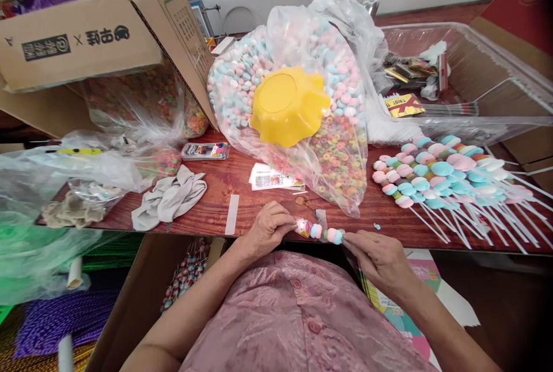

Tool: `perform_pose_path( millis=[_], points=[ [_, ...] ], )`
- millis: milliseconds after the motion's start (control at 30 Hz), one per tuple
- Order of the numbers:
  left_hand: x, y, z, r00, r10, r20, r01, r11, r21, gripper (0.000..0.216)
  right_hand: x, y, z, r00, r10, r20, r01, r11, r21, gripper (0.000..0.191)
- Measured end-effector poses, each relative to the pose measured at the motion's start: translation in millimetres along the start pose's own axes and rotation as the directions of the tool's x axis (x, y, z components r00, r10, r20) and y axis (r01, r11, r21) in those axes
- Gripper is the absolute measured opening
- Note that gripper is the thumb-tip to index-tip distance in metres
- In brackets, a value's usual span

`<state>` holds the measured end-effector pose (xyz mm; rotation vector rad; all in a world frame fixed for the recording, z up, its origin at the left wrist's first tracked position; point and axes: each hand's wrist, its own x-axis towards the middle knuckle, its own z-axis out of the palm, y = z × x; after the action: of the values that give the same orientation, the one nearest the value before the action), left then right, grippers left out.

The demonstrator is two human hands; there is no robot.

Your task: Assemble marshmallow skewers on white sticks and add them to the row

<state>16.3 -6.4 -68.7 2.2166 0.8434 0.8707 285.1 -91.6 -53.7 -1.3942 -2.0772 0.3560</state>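
A short marshmallow skewer [332,235] in pink, blue and white spans the gap between my hands, over the table's front edge. At its left end, a small printed piece [303,227] in white, red and yellow touches the fingertips of my left hand [273,225], which are pinched together. My right hand [377,258] closes its thumb and fingers on the other end, by a blue marshmallow. The stick itself is mostly hidden. To the right, a pile of finished-looking marshmallow skewers [449,173] lies on the table, white sticks pointing down and right.
An upturned yellow scalloped bowl [289,107] rests on large clear bags of marshmallows [345,81] and ring candies [341,150]. A cardboard box [86,44] stands at left, near a grey cloth [169,198]. Printed cards [272,178] lie mid-table. A clear plastic bin [475,118] sits back right.
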Motion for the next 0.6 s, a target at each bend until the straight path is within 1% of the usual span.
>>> perform_pose_path(
  millis=[67, 133, 167, 233, 267, 300, 400, 433, 500, 600],
  points=[
    [-1, 2, -1, 0.999, -0.042, -0.030, 0.042, 0.999, 0.003, 0.018, 1, 0, 2, 0.998, -0.016, -0.053, 0.016, 1.000, 0.006, 0.022],
    [0, 5, -4, 0.998, -0.060, -0.016, 0.061, 0.998, 0.029, 0.014, 1, 1, 3, 0.995, -0.013, -0.098, 0.018, 0.999, 0.047, 0.017],
    [2, 6, -5, 0.998, -0.056, 0.016, 0.055, 0.997, 0.055, 0.024, 0, 1, 2, 0.993, -0.009, -0.118, 0.017, 0.997, 0.072, 0.015],
    [7, 8, -8, 0.993, -0.029, 0.112, 0.016, 0.993, 0.117, 0.058, 0, 0, 2, 0.990, -0.003, -0.141, 0.019, 0.993, 0.113, 0.014],
    [10, 8, -10, 0.986, -0.016, 0.163, -0.008, 0.989, 0.146, 0.068, 0, -1, 2, 0.990, -0.007, -0.142, 0.024, 0.992, 0.123, 0.014],
    [14, 8, -11, 0.978, -0.010, 0.207, -0.028, 0.984, 0.178, 0.065, 1, -3, 3, 0.991, -0.016, -0.136, 0.033, 0.992, 0.122, 0.015],
    [24, 7, -12, 0.953, -0.047, 0.299, -0.052, 0.948, 0.314, 0.024, 6, -9, 5, 0.989, -0.078, -0.123, 0.086, 0.995, 0.056, 0.016],
    [27, 7, -13, 0.947, -0.064, 0.313, -0.058, 0.929, 0.365, 0.016, 8, -11, 5, 0.986, -0.105, -0.132, 0.108, 0.994, 0.017, 0.016],
    [31, 7, -13, 0.943, -0.088, 0.322, -0.066, 0.897, 0.437, 0.014, 13, -13, 5, 0.974, -0.159, -0.163, 0.148, 0.986, -0.080, 0.016],
    [33, 10, -14, 0.943, -0.121, 0.309, -0.039, 0.883, 0.467, 0.015, 21, -17, 2, 0.955, -0.232, -0.186, 0.195, 0.961, -0.196, 0.016]
  ],
)
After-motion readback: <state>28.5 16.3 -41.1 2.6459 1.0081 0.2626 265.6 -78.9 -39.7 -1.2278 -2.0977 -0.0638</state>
